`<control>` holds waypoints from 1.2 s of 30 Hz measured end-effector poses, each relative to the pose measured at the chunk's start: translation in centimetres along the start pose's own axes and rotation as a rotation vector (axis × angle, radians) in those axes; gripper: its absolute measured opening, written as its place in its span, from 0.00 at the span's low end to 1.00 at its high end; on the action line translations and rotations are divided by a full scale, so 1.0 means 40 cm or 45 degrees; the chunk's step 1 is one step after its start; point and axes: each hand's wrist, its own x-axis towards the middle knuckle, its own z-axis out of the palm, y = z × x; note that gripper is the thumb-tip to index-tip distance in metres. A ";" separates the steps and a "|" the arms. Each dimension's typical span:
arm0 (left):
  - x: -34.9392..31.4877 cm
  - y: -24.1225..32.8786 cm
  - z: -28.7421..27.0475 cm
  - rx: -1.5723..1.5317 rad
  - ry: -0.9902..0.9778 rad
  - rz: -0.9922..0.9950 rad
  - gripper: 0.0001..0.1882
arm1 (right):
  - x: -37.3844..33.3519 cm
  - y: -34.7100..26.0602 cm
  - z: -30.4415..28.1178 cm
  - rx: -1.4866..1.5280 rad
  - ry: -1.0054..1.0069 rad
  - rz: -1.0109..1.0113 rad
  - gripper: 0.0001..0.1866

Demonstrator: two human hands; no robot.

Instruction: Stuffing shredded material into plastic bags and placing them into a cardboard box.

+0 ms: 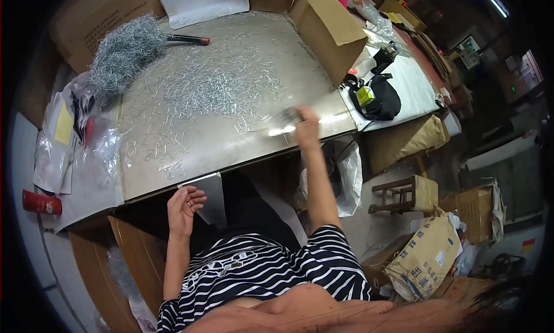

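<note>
1. Striped black-and-white shirt (248, 258), soft and folded, lies nearest the camera.
2. Left hand (184, 209) hangs just in front of the smooth grey tabletop's (231, 151) near edge, fingers half curled, apart from the thumb.
3. Right hand (307, 128) is above the near right part, fingers together on a silvery bundle (283, 120), too blurred to identify.
4. Thin, shiny metal pieces (210, 91) lie scattered mid-table; a tangled, bristly heap (128, 53) rises far left.
5. Stiff brown cardboard (332, 33) walls the far right; crinkled clear plastic (101, 160) covers the left edge.
6. Bare surface leaves room between scattered pieces and front edge.
</note>
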 end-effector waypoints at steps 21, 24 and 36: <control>0.020 0.263 -0.156 1.621 0.713 0.778 0.18 | -0.066 -0.010 0.174 -0.629 -0.650 -0.037 0.32; 0.105 0.297 -0.225 2.123 0.746 0.782 0.26 | -0.096 -0.172 0.362 -0.659 -0.963 -0.339 0.33; 0.009 0.149 -0.290 1.742 0.560 1.411 0.13 | -0.110 -0.203 0.457 -0.644 -0.799 -0.218 0.28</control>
